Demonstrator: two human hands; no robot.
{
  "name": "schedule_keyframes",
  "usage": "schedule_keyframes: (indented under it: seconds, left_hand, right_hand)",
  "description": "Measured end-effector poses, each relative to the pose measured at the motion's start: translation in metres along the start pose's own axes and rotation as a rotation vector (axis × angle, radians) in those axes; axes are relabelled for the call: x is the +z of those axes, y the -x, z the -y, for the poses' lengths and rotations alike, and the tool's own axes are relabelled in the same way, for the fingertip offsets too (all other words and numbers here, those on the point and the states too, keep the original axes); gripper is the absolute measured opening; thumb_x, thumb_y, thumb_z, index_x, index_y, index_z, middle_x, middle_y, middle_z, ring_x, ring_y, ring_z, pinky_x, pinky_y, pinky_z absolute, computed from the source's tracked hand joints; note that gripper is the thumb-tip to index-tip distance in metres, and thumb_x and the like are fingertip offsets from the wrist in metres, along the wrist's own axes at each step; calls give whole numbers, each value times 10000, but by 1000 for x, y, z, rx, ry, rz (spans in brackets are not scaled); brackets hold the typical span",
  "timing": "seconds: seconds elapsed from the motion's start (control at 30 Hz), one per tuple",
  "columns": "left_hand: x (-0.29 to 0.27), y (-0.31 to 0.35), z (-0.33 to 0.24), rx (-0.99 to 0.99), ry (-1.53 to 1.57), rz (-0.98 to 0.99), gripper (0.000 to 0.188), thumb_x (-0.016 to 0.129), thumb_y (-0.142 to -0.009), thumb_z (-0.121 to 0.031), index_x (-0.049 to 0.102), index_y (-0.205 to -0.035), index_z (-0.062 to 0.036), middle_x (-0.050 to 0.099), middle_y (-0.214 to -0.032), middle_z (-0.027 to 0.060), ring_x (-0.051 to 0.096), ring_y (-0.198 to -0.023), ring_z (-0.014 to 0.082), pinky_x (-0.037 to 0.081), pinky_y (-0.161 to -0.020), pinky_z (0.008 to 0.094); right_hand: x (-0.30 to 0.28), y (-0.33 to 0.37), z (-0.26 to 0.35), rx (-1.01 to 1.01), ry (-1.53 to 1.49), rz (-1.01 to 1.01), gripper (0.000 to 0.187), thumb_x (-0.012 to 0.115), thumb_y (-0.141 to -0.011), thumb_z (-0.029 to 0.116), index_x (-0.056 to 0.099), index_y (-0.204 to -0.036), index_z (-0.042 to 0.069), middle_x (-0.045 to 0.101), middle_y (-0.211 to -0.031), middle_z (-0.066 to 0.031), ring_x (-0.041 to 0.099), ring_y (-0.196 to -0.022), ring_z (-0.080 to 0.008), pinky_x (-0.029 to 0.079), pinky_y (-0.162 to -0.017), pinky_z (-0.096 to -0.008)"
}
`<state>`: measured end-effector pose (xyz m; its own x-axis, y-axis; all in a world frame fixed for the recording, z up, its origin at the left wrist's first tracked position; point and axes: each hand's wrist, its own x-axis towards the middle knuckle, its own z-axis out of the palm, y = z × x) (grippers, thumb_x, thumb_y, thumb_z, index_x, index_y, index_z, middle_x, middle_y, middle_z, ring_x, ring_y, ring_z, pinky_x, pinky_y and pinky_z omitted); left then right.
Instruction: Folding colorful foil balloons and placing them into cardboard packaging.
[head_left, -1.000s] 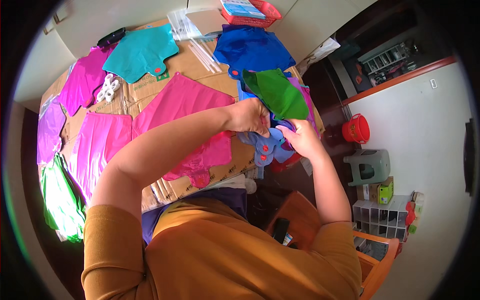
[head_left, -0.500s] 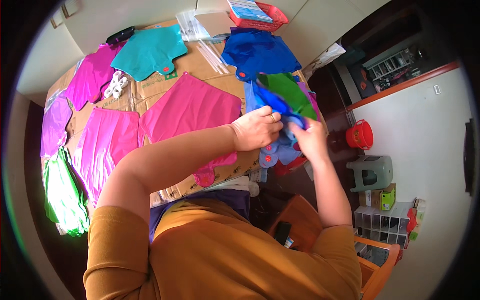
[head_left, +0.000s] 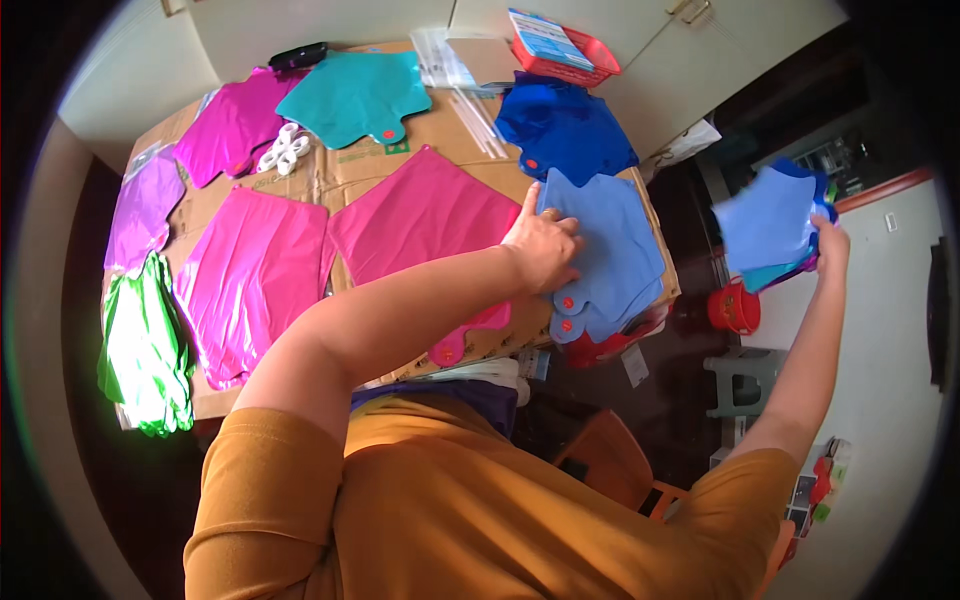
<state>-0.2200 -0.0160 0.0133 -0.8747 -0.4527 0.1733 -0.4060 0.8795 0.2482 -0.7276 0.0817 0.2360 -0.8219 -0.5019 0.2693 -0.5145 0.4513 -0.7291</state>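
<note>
My right hand [head_left: 832, 245], stretched out to the far right past the table edge, is closed on a fanned bundle of flat foil balloons [head_left: 768, 222]. Light blue faces up there, with dark blue, teal and purple edges behind. Over the left edge of a pile of flat light blue foil balloons [head_left: 612, 250] lies my left hand [head_left: 543, 248]. Its index finger points away and the others bend loosely apart; it seems to grip nothing. Beside it on the left is a flat pink foil balloon [head_left: 425, 215]; beyond it, a dark blue pile [head_left: 570, 125].
Cardboard [head_left: 370, 160] covers the table. More flat balloons lie left: pink [head_left: 255, 275], teal [head_left: 355, 95], magenta [head_left: 230, 125], lilac [head_left: 145, 210] and shiny green [head_left: 148, 340]. White tape rolls [head_left: 285, 150], white sticks [head_left: 478, 122] and a red basket [head_left: 590, 65] sit farther back.
My right hand has swung from the light blue pile out to the far right with the balloon bundle. The left hand has let go of the bundle and rests on the pile.
</note>
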Motion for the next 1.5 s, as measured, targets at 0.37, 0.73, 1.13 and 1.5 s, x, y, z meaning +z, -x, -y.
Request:
schedule_keyframes:
  seconds: [0.37, 0.73, 1.13, 1.5]
  left_hand:
    - [-40, 136, -54, 138, 617, -365, 280, 725, -794, -113, 648, -1060, -69, 603, -1125, 98, 568, -1102, 289, 419, -973, 432]
    - [18, 313, -56, -522, 1093, -245, 172, 614, -919, -111, 672, -1029, 8, 682, -937, 128, 653, -867, 205, 516, -809, 316]
    - [53, 276, -46, -744, 1960, -226, 349, 548, -985, -272, 596, -1190, 6, 657, -1044, 76, 628, -977, 179, 490, -911, 316]
    - [37, 277, -66, -69, 2642, -150, 784, 679, -840, -514, 355, -1433, -117, 406, -1435, 158, 452, -1281, 318, 338, -1095, 458]
  right_hand:
    - [128, 207, 274, -937, 7, 606, 295, 672, -883, 223, 671, -1058, -15, 683, -908, -13, 609, -825, -93, 482, -775, -253]
    - [262, 451, 112, -1410, -63, 788, 340, 777, -600, 123, 665, -920, 87, 638, -938, -56, 608, -907, -251, 447, -827, -381]
    - [277, 452, 94, -1044, -182, 896, 199, 774, -747, 117, 615, -819, 20, 553, -761, -51, 554, -735, -213, 442, -661, -329]
    - [207, 489, 106, -1217, -74, 1263, 440, 795, -731, 376, 675, -1038, 84, 646, -989, -42, 576, -981, -231, 409, -889, -366]
